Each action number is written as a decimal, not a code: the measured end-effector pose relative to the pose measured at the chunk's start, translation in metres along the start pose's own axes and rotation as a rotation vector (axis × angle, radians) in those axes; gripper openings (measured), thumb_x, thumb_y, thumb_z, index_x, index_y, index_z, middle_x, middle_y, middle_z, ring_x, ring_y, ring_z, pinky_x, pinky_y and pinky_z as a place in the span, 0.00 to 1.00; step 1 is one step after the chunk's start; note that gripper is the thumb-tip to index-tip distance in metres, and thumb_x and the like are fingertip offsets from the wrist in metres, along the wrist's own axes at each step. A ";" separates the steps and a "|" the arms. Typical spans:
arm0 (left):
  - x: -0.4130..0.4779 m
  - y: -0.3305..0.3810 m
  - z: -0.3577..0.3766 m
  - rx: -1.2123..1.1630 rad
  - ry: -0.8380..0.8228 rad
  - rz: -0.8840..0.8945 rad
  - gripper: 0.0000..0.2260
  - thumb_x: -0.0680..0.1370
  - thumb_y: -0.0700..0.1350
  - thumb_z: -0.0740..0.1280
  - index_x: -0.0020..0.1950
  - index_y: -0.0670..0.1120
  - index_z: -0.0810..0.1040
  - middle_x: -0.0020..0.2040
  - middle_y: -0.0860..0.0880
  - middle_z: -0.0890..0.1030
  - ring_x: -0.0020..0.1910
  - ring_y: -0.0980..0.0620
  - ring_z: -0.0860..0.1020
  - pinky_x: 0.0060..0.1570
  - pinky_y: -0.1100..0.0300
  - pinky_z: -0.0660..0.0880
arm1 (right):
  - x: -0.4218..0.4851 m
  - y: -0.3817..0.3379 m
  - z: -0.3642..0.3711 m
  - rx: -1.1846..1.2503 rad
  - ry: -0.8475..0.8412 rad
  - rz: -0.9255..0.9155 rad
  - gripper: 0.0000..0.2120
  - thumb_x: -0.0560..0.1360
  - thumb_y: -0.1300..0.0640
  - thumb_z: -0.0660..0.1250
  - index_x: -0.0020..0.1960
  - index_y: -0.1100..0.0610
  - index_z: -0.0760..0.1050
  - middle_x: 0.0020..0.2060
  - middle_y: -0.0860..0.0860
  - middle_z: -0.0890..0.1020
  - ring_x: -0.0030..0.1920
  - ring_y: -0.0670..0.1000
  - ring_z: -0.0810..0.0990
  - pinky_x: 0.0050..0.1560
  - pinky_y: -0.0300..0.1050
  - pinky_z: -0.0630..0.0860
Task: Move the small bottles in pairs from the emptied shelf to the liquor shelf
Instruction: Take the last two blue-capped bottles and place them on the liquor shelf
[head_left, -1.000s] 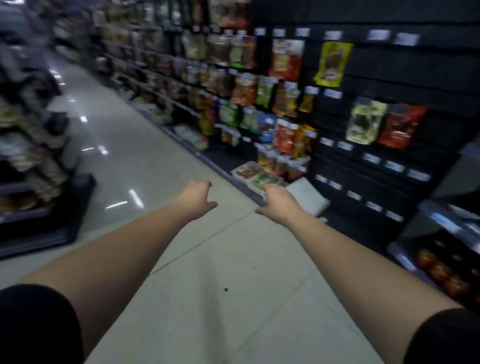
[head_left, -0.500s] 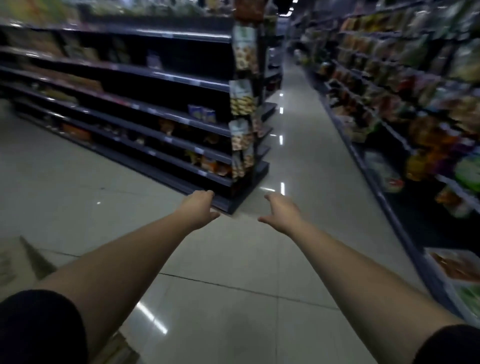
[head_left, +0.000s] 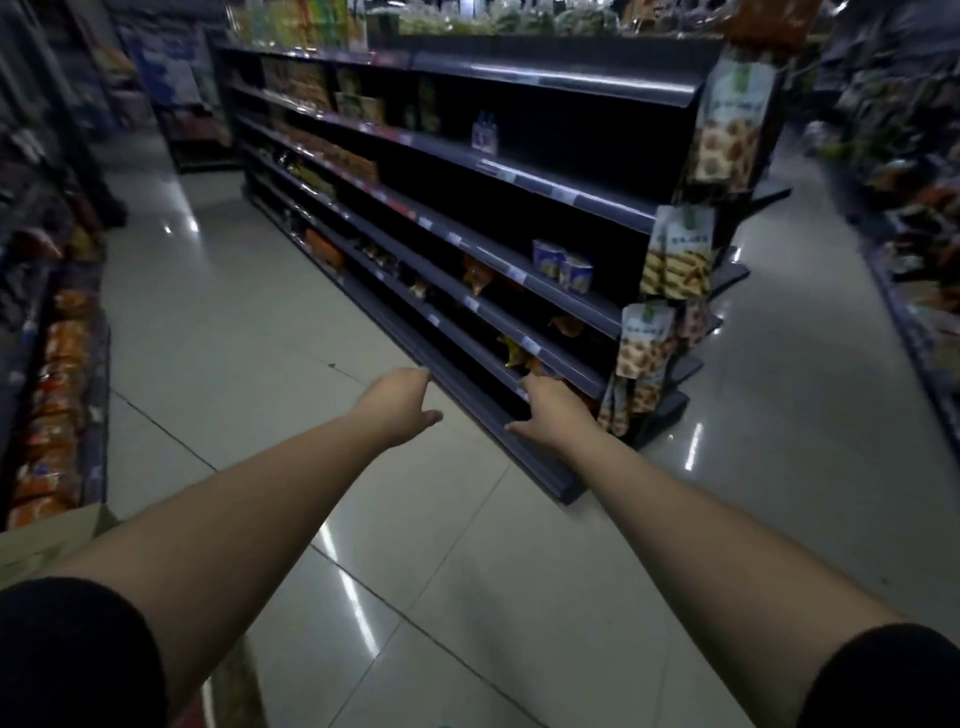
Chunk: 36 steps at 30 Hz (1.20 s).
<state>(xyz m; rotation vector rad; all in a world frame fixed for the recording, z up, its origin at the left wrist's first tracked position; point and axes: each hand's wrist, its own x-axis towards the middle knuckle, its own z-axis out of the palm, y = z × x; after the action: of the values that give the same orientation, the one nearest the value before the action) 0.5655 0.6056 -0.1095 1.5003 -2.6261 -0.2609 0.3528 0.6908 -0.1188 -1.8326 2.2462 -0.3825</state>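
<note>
Both my arms stretch forward over the tiled floor, and neither hand holds anything. My left hand hangs with loosely spread fingers in front of the dark shelf unit. My right hand is beside it, fingers apart, near the unit's lowest shelf edge. A small pack of little bottles with blue caps stands alone on a mostly bare upper shelf, far from both hands. No liquor shelf is recognisable in view.
Two blue cups sit on a middle shelf. Snack bags hang on the unit's end. A rack of orange packets lines the left side, with a cardboard box at its foot. More stocked shelves run along the right.
My view has swung left from the snack aisle to the side of the half-empty shelf unit, which now looks closer. Both hands stay outstretched and empty.
</note>
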 end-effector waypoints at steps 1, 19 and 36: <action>0.027 -0.008 -0.001 -0.002 0.006 0.003 0.26 0.79 0.54 0.70 0.71 0.42 0.72 0.68 0.42 0.77 0.66 0.41 0.76 0.63 0.48 0.75 | 0.029 0.001 0.000 -0.010 -0.005 0.001 0.29 0.75 0.47 0.76 0.68 0.60 0.72 0.65 0.57 0.79 0.66 0.60 0.78 0.59 0.51 0.76; 0.473 -0.113 -0.038 0.053 0.050 -0.051 0.23 0.78 0.54 0.70 0.68 0.42 0.74 0.63 0.42 0.80 0.61 0.43 0.78 0.60 0.46 0.77 | 0.513 0.031 -0.044 0.005 0.023 -0.118 0.26 0.75 0.48 0.76 0.65 0.59 0.72 0.62 0.56 0.79 0.61 0.59 0.79 0.52 0.48 0.75; 0.838 -0.236 -0.071 0.011 0.106 -0.131 0.24 0.77 0.53 0.71 0.69 0.42 0.74 0.65 0.42 0.80 0.62 0.42 0.78 0.59 0.47 0.78 | 0.914 0.021 -0.065 0.112 -0.001 -0.193 0.32 0.74 0.49 0.77 0.72 0.61 0.71 0.67 0.59 0.78 0.67 0.59 0.78 0.64 0.52 0.77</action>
<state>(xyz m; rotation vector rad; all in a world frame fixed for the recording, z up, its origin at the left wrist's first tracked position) 0.3517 -0.2409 -0.0811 1.6447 -2.4560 -0.1727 0.1298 -0.1964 -0.0681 -1.9942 2.0091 -0.5282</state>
